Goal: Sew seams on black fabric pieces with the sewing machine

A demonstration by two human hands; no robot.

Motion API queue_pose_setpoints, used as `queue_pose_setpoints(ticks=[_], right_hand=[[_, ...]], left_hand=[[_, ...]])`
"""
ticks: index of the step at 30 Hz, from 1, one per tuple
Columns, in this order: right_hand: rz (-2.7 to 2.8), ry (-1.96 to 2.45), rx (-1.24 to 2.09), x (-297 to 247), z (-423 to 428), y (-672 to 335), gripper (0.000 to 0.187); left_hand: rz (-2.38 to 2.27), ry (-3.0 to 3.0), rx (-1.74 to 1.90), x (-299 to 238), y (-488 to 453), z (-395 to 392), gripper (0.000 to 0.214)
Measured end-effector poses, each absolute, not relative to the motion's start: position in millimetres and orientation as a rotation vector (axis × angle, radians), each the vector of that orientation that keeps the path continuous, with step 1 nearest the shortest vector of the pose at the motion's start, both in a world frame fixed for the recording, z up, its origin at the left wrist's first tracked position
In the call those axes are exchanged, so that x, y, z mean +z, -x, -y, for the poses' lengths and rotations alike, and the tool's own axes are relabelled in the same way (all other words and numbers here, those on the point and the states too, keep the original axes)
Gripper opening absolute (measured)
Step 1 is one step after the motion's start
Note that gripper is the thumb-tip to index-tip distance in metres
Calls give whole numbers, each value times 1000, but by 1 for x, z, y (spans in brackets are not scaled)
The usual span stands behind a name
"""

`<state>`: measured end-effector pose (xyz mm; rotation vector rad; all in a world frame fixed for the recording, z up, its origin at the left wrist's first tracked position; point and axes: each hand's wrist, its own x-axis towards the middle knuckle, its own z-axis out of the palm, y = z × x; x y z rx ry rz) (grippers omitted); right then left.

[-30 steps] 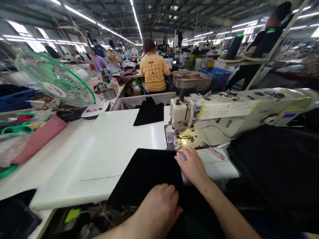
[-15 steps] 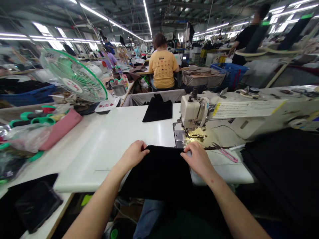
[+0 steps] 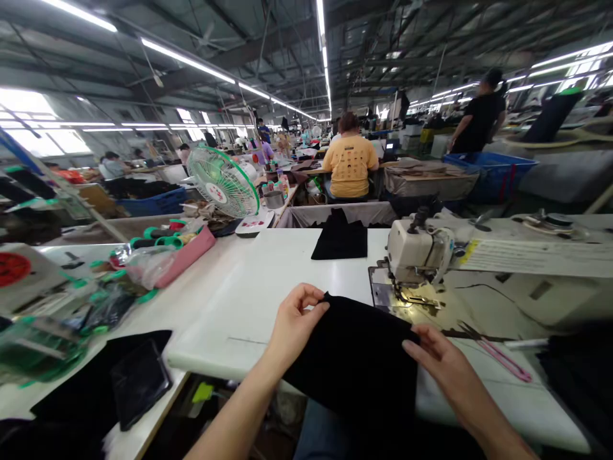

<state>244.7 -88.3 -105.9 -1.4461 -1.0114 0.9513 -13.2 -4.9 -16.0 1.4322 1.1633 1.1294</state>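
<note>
A piece of black fabric is held up just above the front edge of the white sewing table. My left hand pinches its upper left corner. My right hand grips its upper right edge, fingers closed on the cloth. The sewing machine stands just beyond the fabric to the right, with a lit needle area. Another black fabric piece lies flat further back on the table.
A green fan stands at the back left beside a pink pouch and plastic bags. Pink scissors lie right of the needle plate. A dark phone lies at lower left. A person in a yellow shirt sits ahead.
Both hands have lifted the black fabric off the table and drawn it toward me. My left hand went from the near edge to the fabric's far left corner. The view has shifted left and up.
</note>
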Motion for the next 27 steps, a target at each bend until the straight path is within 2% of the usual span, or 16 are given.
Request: queue_pose_setpoints(ticks=[3,8,19,27], right_hand=[[1010,1466,1015,-106,94,-247,42],[772,1413,888,-103,102,-246,47],[698,1393,653,-100,111,-266,44],[665,1413,738,-88,115,-271,52]], left_hand=[[-1152,-1460,1179,-12,12,7,20],[-1167,-1506,1149,-6,10,8,18],[-1043,-1281,1113,5,-4,11,31],[-1042,-1272,1092,11,-9,11,27]])
